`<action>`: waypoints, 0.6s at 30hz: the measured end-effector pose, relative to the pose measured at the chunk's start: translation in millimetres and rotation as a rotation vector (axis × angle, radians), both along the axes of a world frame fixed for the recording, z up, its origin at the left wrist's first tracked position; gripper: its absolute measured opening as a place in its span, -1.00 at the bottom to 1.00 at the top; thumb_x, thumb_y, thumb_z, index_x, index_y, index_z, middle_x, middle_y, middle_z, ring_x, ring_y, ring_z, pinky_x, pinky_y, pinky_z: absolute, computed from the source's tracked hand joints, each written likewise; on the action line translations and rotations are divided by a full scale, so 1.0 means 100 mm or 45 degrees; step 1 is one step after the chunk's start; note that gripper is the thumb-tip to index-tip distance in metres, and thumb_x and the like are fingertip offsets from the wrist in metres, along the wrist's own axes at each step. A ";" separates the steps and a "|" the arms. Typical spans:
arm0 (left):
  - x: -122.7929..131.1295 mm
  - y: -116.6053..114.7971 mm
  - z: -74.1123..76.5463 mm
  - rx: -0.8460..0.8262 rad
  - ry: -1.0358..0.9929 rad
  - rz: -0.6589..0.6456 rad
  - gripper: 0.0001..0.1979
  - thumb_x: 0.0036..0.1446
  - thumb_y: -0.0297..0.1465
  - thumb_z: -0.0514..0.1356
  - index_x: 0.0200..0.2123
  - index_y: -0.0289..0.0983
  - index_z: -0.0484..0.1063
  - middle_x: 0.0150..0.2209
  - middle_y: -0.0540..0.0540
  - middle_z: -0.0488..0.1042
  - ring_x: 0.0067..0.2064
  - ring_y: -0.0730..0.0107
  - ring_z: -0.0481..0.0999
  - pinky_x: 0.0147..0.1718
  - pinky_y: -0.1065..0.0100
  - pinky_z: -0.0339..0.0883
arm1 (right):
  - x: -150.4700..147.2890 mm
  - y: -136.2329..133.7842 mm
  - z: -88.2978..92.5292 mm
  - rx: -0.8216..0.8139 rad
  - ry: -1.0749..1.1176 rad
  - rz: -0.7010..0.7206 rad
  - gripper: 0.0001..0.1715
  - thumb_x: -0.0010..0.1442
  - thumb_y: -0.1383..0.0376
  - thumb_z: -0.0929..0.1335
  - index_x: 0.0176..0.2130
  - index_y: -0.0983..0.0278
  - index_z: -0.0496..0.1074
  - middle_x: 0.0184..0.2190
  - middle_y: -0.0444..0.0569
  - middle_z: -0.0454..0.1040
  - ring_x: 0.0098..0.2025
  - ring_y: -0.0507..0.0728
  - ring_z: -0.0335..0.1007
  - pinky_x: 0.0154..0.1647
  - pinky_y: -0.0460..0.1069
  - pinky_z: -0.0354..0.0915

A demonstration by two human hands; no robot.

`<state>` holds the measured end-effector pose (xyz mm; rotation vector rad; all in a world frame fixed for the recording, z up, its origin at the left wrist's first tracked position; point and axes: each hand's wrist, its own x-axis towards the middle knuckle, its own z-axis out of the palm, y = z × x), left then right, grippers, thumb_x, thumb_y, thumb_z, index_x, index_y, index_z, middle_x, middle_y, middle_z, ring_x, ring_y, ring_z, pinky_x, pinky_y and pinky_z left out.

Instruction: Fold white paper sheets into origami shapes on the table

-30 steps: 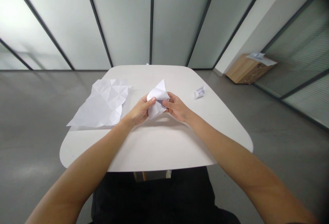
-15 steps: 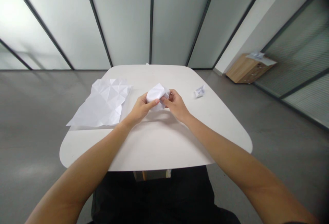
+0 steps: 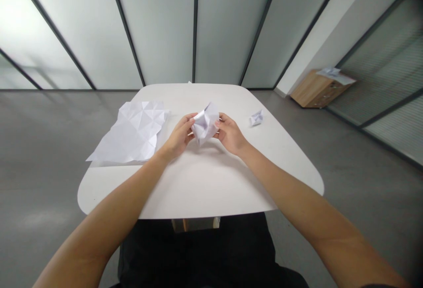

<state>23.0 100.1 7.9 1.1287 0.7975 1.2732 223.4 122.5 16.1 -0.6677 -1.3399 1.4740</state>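
Note:
A folded white paper piece [image 3: 205, 123] is held up just above the middle of the white table [image 3: 198, 186]. My left hand [image 3: 177, 139] pinches its left edge, thumb and fingers closed on it. My right hand [image 3: 229, 134] grips its right side in the same way. The paper bulges into a creased, cup-like shape between the two hands.
A large creased white sheet [image 3: 132, 132] lies flat on the table's left part, overhanging the edge. A small folded paper shape [image 3: 256, 117] rests at the right. A wooden cabinet [image 3: 317, 88] with papers on top stands on the grey floor far right, beside glass walls.
The folded paper went from a pointed shape to a rounded one and now to an opened, cupped form. Both hands shifted their grip to its sides.

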 end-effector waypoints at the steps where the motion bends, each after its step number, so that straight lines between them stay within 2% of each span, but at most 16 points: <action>1: 0.00 0.02 -0.02 0.014 0.057 0.082 -0.58 0.26 -0.11 0.26 0.11 -0.14 0.43 0.08 -0.11 0.48 0.03 0.29 0.49 -0.01 0.28 0.40 | 0.00 0.02 -0.02 0.053 -0.032 -0.041 -0.59 0.15 0.09 0.51 -0.05 0.14 0.44 -0.16 -0.12 0.56 -0.17 0.16 0.50 -0.12 0.10 0.46; 4: 0.00 0.04 -0.04 0.082 0.297 0.400 -0.59 0.22 -0.18 0.31 0.08 -0.17 0.45 0.15 -0.16 0.42 0.10 0.24 0.46 0.09 0.23 0.38 | 0.03 0.06 -0.06 0.390 -0.285 -0.271 -0.65 0.23 0.14 0.47 -0.01 0.16 0.48 -0.10 -0.07 0.59 -0.09 0.20 0.51 -0.03 0.10 0.40; 5: 0.00 0.04 -0.04 0.100 0.334 0.416 -0.58 0.23 -0.16 0.31 0.09 -0.18 0.45 0.16 -0.18 0.40 0.10 0.23 0.47 0.09 0.20 0.38 | 0.04 0.07 -0.07 0.552 -0.428 -0.354 -0.68 0.27 0.16 0.44 0.00 0.17 0.50 -0.09 -0.04 0.60 -0.07 0.21 0.50 -0.01 0.11 0.38; 7: 0.01 0.01 -0.02 0.125 0.292 0.253 -0.54 0.29 -0.09 0.24 0.17 -0.14 0.40 0.19 -0.20 0.39 0.11 0.21 0.49 0.08 0.17 0.42 | 0.06 0.06 -0.06 0.887 -0.777 -0.460 -0.74 0.36 0.23 0.37 0.02 0.19 0.55 -0.08 0.02 0.61 -0.03 0.24 0.48 0.05 0.14 0.31; 9: 0.03 -0.02 -0.02 0.135 0.210 0.075 -0.45 0.31 -0.04 0.22 0.28 -0.08 0.30 0.20 -0.19 0.40 0.10 0.23 0.52 0.07 0.16 0.45 | 0.07 0.05 -0.04 1.168 -1.125 -0.470 -0.70 0.41 0.33 0.30 0.02 0.17 0.59 -0.08 0.04 0.61 -0.01 0.25 0.46 0.08 0.16 0.23; 10: 0.04 -0.02 -0.03 0.133 0.206 0.057 -0.38 0.28 -0.05 0.26 0.33 -0.06 0.25 0.19 -0.18 0.41 0.07 0.25 0.54 0.06 0.17 0.46 | 0.06 0.03 -0.03 1.265 -1.266 -0.458 -0.67 0.41 0.36 0.28 0.01 0.17 0.60 -0.08 0.05 0.61 -0.01 0.25 0.45 0.08 0.16 0.21; 12: 0.06 0.00 -0.08 0.106 0.264 0.149 -0.24 0.17 -0.14 0.38 0.36 -0.08 0.20 0.10 -0.16 0.47 -0.04 0.32 0.58 0.04 0.19 0.48 | 0.04 0.01 -0.03 1.383 -1.460 -0.415 -0.64 0.41 0.41 0.27 -0.01 0.18 0.62 -0.11 0.06 0.62 -0.02 0.24 0.43 0.06 0.16 0.18; 14: 0.06 0.05 -0.15 0.053 0.316 0.259 -0.28 0.13 -0.23 0.41 0.32 -0.14 0.26 -0.04 -0.11 0.53 -0.15 0.37 0.59 -0.01 0.22 0.50 | 0.00 -0.02 -0.02 1.457 -1.514 -0.334 -0.67 0.40 0.39 0.30 0.01 0.20 0.61 -0.11 0.07 0.62 -0.02 0.25 0.43 0.05 0.16 0.19; 16: 0.04 0.11 -0.20 0.032 0.311 0.341 -0.46 0.18 -0.29 0.35 0.21 -0.19 0.36 -0.12 -0.08 0.55 -0.19 0.38 0.59 -0.06 0.25 0.52 | 0.00 -0.04 0.00 1.496 -1.410 -0.274 -0.70 0.38 0.32 0.34 0.04 0.20 0.59 -0.05 0.06 0.63 0.02 0.25 0.43 0.09 0.17 0.22; 18: -0.01 0.16 -0.22 0.049 0.314 0.412 -0.58 0.21 -0.33 0.29 0.13 -0.19 0.41 -0.15 -0.07 0.56 -0.21 0.38 0.59 -0.12 0.28 0.52 | 0.03 -0.04 0.05 1.471 -1.213 -0.359 -0.71 0.39 0.24 0.35 0.03 0.19 0.59 -0.01 0.05 0.62 0.06 0.26 0.43 0.15 0.19 0.24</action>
